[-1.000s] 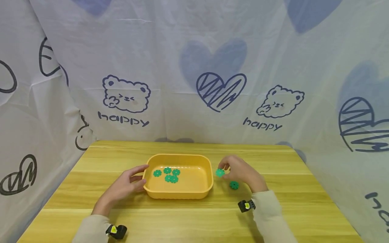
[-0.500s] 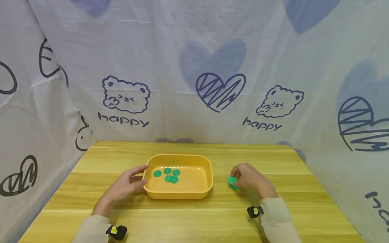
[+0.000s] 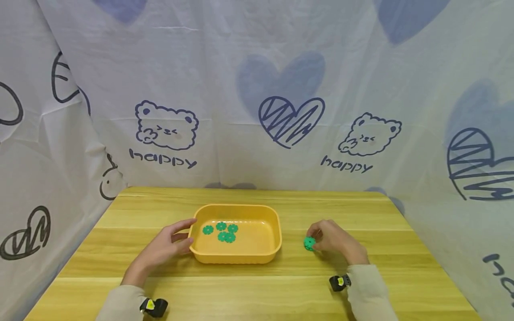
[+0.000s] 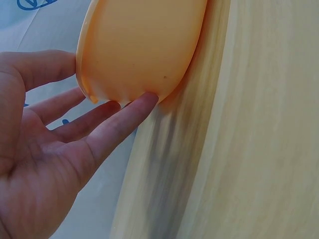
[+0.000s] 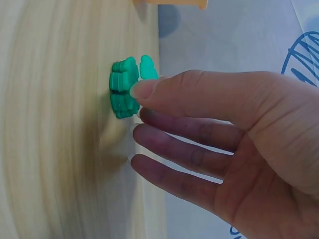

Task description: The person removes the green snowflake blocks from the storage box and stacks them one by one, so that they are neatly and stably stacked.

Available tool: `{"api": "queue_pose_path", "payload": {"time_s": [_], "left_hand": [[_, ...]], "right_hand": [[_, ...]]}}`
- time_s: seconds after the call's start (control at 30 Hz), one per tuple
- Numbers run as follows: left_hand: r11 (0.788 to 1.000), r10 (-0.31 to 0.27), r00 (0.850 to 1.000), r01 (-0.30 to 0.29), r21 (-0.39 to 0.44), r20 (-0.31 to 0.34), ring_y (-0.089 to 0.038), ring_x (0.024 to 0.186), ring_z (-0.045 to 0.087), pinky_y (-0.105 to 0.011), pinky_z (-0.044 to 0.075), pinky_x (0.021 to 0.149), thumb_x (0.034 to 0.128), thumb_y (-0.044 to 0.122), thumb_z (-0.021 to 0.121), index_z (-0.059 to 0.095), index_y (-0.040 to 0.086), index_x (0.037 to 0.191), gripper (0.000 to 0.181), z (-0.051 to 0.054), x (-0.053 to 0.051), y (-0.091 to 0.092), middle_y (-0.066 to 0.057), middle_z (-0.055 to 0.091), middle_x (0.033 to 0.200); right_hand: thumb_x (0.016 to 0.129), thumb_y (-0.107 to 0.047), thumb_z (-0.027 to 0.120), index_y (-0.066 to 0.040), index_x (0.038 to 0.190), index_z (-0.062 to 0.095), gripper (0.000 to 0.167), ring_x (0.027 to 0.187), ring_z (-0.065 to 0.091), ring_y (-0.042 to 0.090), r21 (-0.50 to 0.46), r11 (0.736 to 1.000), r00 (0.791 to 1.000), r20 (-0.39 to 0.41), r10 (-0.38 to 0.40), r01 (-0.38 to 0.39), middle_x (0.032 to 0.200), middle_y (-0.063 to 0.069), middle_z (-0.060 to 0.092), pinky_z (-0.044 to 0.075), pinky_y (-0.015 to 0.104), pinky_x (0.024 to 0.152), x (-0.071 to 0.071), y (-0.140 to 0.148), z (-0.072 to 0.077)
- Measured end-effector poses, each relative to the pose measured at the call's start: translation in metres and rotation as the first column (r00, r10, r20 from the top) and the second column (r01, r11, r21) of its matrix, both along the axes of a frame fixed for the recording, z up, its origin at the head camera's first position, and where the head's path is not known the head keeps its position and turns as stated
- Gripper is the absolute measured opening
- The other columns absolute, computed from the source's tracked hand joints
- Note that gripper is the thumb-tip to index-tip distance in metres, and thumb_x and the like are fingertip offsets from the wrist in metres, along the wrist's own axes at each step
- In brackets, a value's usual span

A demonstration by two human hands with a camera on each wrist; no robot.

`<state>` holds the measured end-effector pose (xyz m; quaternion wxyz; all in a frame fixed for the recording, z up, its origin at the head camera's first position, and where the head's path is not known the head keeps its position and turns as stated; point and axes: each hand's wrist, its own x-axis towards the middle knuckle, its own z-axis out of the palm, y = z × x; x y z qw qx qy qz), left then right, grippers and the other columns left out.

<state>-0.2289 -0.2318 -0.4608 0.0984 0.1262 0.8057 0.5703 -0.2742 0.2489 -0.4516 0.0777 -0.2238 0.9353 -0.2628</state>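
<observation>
In the head view, the left hand (image 3: 163,247) touches the left end of a yellow tray (image 3: 237,258) with spread fingers. The left wrist view has those fingertips (image 4: 149,98) against the tray's outer wall (image 4: 144,50). Several green flower-shaped pieces (image 3: 208,230) lie in the left half of the tray. Right of the tray, the right hand (image 3: 335,240) pinches a green piece (image 3: 309,241) at a small stack on the table. From the right wrist, the thumb of the right hand (image 5: 219,129) covers part of the pinched piece (image 5: 147,67), beside stacked green pieces (image 5: 123,87).
The wooden table (image 3: 257,294) ends at a white cloth (image 3: 233,156) printed with hearts, bears and lettering. The same cloth hangs at the left and right sides. Each wrist carries a small black camera (image 3: 154,307).
The right hand has moved right and nearer, away from the tray, bringing its green piece onto the one that lay on the table. The left hand and tray have not visibly moved.
</observation>
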Motion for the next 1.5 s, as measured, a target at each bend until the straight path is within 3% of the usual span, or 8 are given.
{"api": "queue_pose_path", "payload": {"time_s": [0.67,1.5], "left_hand": [[1.000,-0.011,1.000,0.011,0.006,0.003,-0.052,0.141,0.046,-0.032,0.063,0.096,0.1019,0.008,0.060,0.034,-0.001,0.158,0.062,-0.0013,-0.0008,-0.0012,-0.029,0.028,0.165],[1.000,-0.012,1.000,0.012,0.012,0.011,-0.050,0.141,0.047,-0.032,0.063,0.096,0.1018,0.009,0.061,0.035,0.000,0.158,0.063,-0.0026,-0.0023,-0.0016,-0.029,0.028,0.166]], "right_hand": [[0.082,0.006,0.079,-0.005,0.102,0.077,0.023,0.088,0.069,0.014,-0.016,0.999,0.998,0.042,0.036,-0.035,0.097,0.004,0.077,0.063,0.028,0.079,0.0028,0.0032,-0.0005],[0.081,0.010,0.078,-0.005,0.102,0.077,0.026,0.085,0.066,0.014,0.003,0.998,0.998,0.001,0.058,-0.058,0.095,0.004,0.076,0.061,0.026,0.075,0.0012,0.0029,-0.0017]]}}
